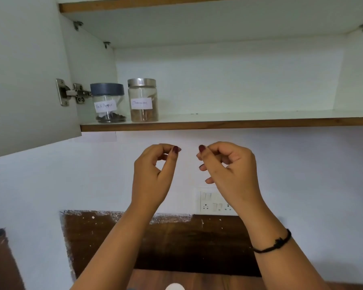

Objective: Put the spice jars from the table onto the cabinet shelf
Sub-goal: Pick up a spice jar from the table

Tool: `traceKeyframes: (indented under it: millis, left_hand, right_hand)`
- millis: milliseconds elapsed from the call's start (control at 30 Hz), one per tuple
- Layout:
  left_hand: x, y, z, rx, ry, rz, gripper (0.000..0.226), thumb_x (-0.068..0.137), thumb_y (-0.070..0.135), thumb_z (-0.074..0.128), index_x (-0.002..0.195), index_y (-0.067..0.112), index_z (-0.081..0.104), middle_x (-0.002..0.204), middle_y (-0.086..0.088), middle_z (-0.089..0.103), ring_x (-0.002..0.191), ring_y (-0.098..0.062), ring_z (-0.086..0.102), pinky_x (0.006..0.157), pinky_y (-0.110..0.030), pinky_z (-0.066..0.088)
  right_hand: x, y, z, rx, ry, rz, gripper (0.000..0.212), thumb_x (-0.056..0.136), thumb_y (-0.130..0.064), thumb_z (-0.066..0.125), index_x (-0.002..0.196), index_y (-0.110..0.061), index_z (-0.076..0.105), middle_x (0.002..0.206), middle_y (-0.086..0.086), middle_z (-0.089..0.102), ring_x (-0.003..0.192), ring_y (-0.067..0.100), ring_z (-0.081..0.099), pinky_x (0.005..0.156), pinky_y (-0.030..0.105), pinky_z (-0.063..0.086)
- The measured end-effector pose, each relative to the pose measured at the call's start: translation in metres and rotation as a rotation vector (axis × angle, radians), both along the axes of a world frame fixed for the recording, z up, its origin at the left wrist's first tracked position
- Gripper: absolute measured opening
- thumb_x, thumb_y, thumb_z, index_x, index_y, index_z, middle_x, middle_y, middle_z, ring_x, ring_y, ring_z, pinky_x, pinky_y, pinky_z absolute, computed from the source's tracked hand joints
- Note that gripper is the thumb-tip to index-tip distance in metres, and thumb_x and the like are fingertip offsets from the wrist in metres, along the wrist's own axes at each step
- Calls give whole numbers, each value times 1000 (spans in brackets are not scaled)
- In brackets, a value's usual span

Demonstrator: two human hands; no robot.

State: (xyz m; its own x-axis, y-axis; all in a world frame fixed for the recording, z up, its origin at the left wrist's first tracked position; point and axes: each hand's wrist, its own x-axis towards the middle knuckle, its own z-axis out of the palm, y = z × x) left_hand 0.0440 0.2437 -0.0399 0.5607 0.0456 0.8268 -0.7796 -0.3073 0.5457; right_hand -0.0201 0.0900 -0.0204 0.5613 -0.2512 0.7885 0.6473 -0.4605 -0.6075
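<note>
Both hands are raised side by side below the cabinet, near each other but not touching. The left hand [153,170] is empty, fingers loosely curled, thumb and forefinger close together. The right hand [228,168] is likewise released and grips nothing; a thin black thread bracelet [275,241] sits on its wrist. Above the left hand and off to its outer side stand two of the task's things. They are upright at the front of the white cabinet shelf with a brown wooden edge [239,122]. One is a clear round jar with a dark grey lid [108,103], labelled as black pepper, with a little dark spice at its bottom. Just beside it, on the side nearer the hands, is a clear glass jar with a brushed steel lid [143,100]; its label is too blurred to read surely. The two stand close together, though I cannot tell whether they touch. They sit hard against the hinge end, labels outward, probably so the long bare run of shelf above the right hand takes later jars in a row. The white cabinet door [25,80] stands open beyond the left hand. A white switch and socket plate [215,203] is on the wall behind the right wrist. Below the forearms lies the dark brown wooden tabletop [197,279]; a small white rounded thing [174,287] shows at the lower edge of the view, unidentifiable. Judgement: empty hands at this height suggest a gap between placements, more jars to fetch from below.
</note>
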Motion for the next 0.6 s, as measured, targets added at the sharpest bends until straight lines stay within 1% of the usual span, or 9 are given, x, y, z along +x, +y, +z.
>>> traceKeyframes:
  millis: [133,267,367,400,500,600]
  left_hand:
    - [-13,-22,-40,7,121,-66,23,94,38,53,102,27,72,102,13,71,100,-6,66,80,-16,55]
    - [-30,-40,-82,13,239,-140,25,94,37,53,103,24,73,102,12,72,101,-8,67,84,-25,57]
    - [-43,-51,-106,10,297,-172,24,95,35,54,102,22,73,99,11,73,99,-7,68,88,-32,57]
    - [-47,-54,-112,7,304,-186,24,96,34,54,99,21,74,95,10,74,97,-7,68,87,-34,57]
    - [-57,-58,-129,11,305,-213,25,98,30,53,96,16,74,90,6,74,93,-12,69,82,-36,57]
    - [-65,-58,-146,3,336,-228,28,98,33,52,99,15,73,94,6,74,97,-14,69,83,-33,57]
  right_hand:
    - [-18,-18,-30,-15,38,-35,20,86,-42,61,82,-25,73,77,-8,71,74,18,69,61,45,60]
    - [-32,-36,-68,10,132,-48,20,84,-44,62,82,-28,72,79,-10,72,76,18,70,63,46,61]
    - [-42,-44,-92,33,161,-32,27,84,-47,60,83,-24,73,78,-8,72,75,19,70,64,48,60]
    - [-46,-47,-98,36,163,-22,28,84,-47,59,83,-22,73,77,-5,72,73,19,70,63,48,60]
    - [-55,-53,-119,38,182,11,25,85,-41,60,84,-20,73,75,2,71,69,22,69,61,47,59]
    - [-62,-61,-141,37,203,19,25,87,-37,61,87,-14,73,77,7,71,69,23,69,58,48,57]
